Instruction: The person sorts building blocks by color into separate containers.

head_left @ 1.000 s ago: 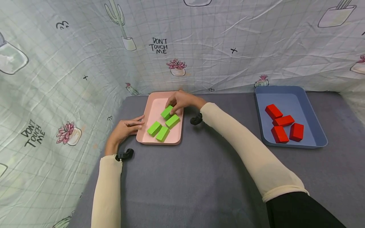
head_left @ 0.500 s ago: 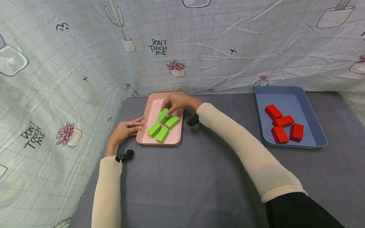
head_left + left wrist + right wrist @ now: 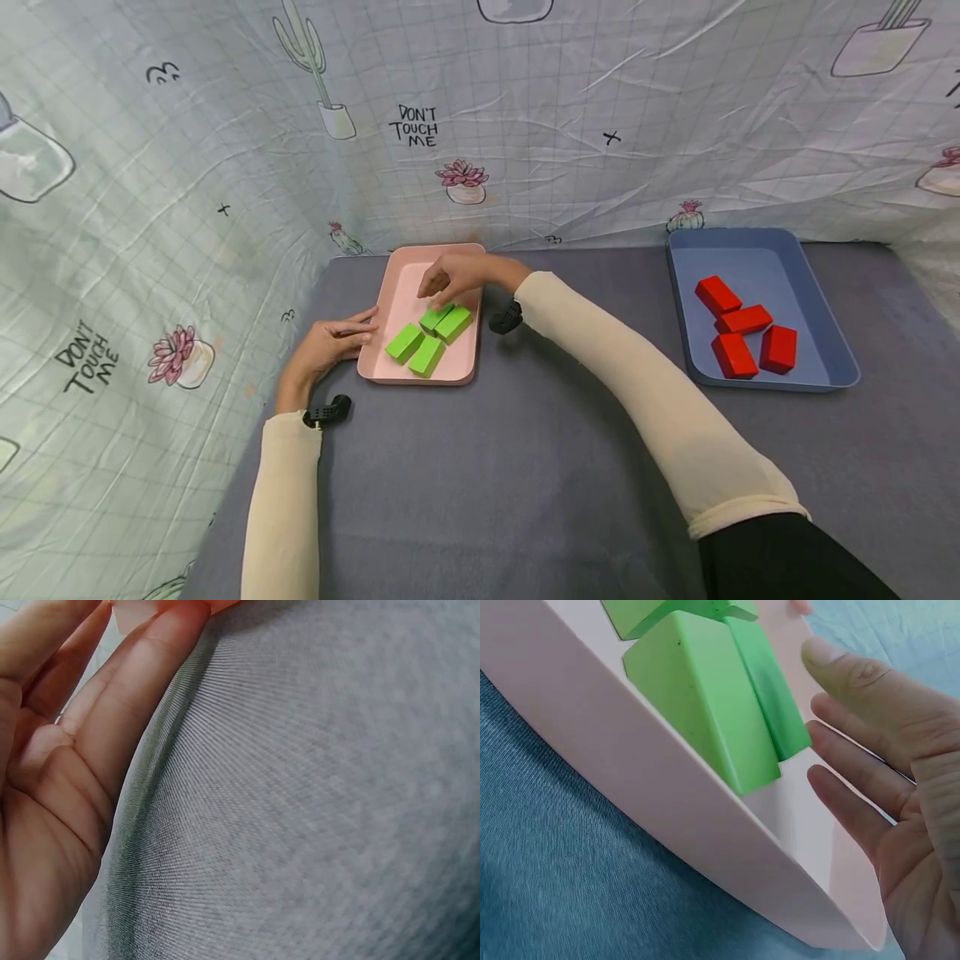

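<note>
Several bright green blocks [image 3: 453, 325] lie grouped in a pink tray [image 3: 459, 360] at the back left of the head view. Over the group's far side, my right hand [image 3: 463, 277] hovers with bent fingers, partly hiding the far block [image 3: 435, 318]. From the right wrist view, the thumb [image 3: 855, 675] and fingers are spread beside the green blocks [image 3: 712, 712], with nothing held. My left hand [image 3: 322, 348] touches the tray's left rim with extended fingers. In the left wrist view, those fingers [image 3: 142, 682] reach the tray's pink edge [image 3: 135, 611].
A blue tray [image 3: 813, 333] holding several red blocks [image 3: 744, 319] stands at the right on the grey cloth [image 3: 525, 467]. Behind and to the left hangs a printed cloth [image 3: 570, 108]. Each wrist wears a black device [image 3: 327, 411].
My right hand has shifted the far green block left and toward me, against the others. It then let go and loosened its fingers. The left hand stays at the rim.
</note>
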The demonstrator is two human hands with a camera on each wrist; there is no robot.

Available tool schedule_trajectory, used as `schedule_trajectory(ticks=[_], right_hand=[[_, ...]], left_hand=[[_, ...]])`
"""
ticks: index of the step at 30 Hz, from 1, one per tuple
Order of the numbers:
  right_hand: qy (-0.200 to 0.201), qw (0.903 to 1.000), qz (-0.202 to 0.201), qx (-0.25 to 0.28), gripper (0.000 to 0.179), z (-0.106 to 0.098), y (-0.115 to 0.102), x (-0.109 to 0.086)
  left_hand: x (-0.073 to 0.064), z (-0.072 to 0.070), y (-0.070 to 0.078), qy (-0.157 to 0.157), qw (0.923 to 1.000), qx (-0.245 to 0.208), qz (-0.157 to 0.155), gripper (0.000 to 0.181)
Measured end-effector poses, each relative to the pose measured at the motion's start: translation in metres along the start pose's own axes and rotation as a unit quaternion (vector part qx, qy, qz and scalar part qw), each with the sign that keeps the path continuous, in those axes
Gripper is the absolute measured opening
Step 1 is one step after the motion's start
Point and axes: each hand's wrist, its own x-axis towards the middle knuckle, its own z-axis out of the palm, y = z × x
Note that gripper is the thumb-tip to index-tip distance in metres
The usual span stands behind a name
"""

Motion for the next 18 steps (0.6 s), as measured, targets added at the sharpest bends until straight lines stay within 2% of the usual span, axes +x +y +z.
schedule_trajectory(ticks=[4,9,12,18], right_hand=[[0.013,0.9991,0.005,-0.041,0.038,-0.005,-0.009,-0.013],[0.03,0.9936,0.008,-0.109,0.034,-0.009,-0.024,-0.039],[0.037,0.9908,0.005,-0.13,0.034,-0.009,-0.033,-0.058],[0.066,0.9823,-0.004,-0.175,0.035,-0.001,-0.039,-0.107]], left_hand=[[0.0,0.001,0.001,-0.001,1.0,0.0,-0.003,0.038],[0.001,0.002,0.002,-0.011,0.9999,-0.001,-0.001,0.035],[0.001,0.002,0.002,-0.015,0.9999,-0.003,0.003,0.036],[0.0,0.005,0.005,-0.002,0.9998,0.018,-0.005,0.04]])
